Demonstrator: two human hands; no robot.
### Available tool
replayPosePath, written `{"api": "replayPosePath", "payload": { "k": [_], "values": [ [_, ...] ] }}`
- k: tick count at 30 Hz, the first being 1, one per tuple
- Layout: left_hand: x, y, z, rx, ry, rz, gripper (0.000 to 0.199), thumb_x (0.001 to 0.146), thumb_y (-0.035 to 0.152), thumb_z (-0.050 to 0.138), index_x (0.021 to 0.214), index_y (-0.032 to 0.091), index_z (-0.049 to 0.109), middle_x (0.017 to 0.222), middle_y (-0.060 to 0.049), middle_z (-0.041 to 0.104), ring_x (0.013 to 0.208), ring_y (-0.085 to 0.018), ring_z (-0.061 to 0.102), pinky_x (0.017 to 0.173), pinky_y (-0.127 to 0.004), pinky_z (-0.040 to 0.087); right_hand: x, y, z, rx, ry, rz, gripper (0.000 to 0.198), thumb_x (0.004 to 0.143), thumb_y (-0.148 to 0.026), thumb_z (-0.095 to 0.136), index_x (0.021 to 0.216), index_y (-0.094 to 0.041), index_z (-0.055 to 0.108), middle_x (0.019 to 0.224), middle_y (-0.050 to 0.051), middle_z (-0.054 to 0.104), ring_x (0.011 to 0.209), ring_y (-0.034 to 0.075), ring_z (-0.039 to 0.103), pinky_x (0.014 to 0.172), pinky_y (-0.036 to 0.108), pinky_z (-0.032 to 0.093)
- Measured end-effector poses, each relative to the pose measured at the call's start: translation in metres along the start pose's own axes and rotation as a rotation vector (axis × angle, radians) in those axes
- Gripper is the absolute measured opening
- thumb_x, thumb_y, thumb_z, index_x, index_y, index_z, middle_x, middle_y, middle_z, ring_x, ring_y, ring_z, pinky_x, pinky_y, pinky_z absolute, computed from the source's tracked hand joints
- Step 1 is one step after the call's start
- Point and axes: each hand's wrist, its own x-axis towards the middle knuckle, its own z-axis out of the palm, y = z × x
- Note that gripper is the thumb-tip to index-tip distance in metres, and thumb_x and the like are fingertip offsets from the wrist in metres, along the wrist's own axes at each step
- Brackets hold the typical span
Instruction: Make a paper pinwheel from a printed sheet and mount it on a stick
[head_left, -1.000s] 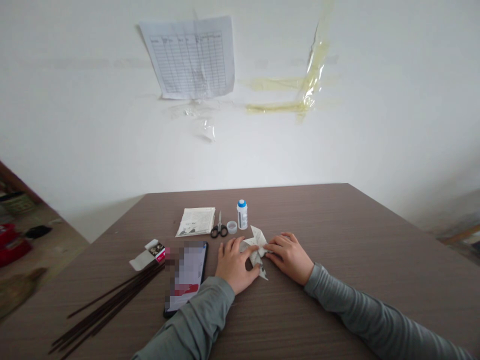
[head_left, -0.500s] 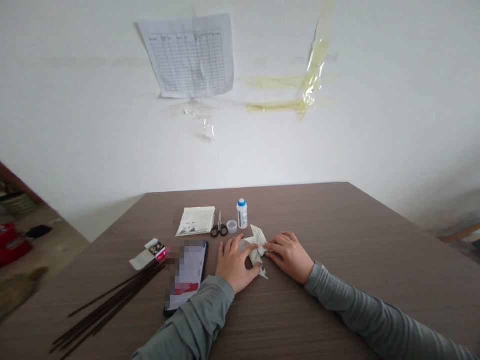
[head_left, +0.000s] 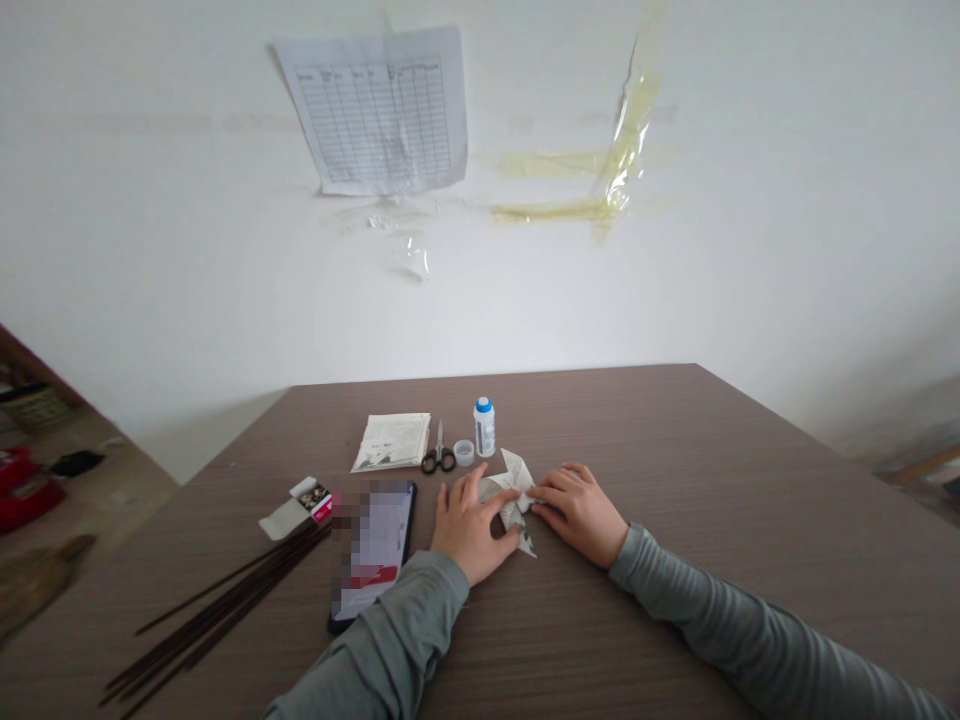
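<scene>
A folded paper pinwheel [head_left: 513,516] made of printed newsprint lies flat on the brown table, between my two hands. My left hand [head_left: 471,530] holds it down from the left, index finger across its centre and thumb by the lower blade. From the other side, my right hand [head_left: 581,515] presses its fingertips together on the right blade, which they largely hide. Just beyond the pinwheel stand a white glue bottle [head_left: 485,430] with a blue top and a small clear cap [head_left: 464,453].
Black-handled scissors [head_left: 439,455] lie beside a stack of folded newsprint [head_left: 394,442]. A phone [head_left: 375,550] rests by my left forearm. Further left are thin dark sticks [head_left: 225,610] and an opened small box [head_left: 296,508]. A white wall [head_left: 570,310] bounds the table's far edge.
</scene>
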Motion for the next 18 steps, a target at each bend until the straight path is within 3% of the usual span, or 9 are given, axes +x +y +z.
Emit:
{"api": "replayPosePath", "payload": {
  "k": [6,18],
  "values": [
    [0.0004,-0.0011,-0.0004,-0.018,0.001,0.000,0.055,0.102,0.035,0.102,0.154,0.052,0.097,0.200,-0.005,0.066,0.186,-0.048,0.060,0.159,-0.082,0.038,-0.0010,-0.0004,0.0002,0.010,-0.041,0.051,0.024,0.122,-0.023,0.083,0.131,-0.037,0.100,0.115,0.007,0.097,0.106,0.032,0.094,0.121,0.052,0.069],
    [0.0002,-0.0032,0.0005,-0.046,0.013,0.018,0.055,0.101,0.036,0.103,0.153,0.050,0.098,0.195,-0.008,0.070,0.184,-0.051,0.061,0.157,-0.085,0.039,-0.0007,-0.0017,-0.0026,0.033,-0.061,0.043,0.024,0.126,-0.023,0.078,0.134,-0.031,0.100,0.116,0.008,0.096,0.107,0.030,0.090,0.123,0.055,0.065]
  ]
}}
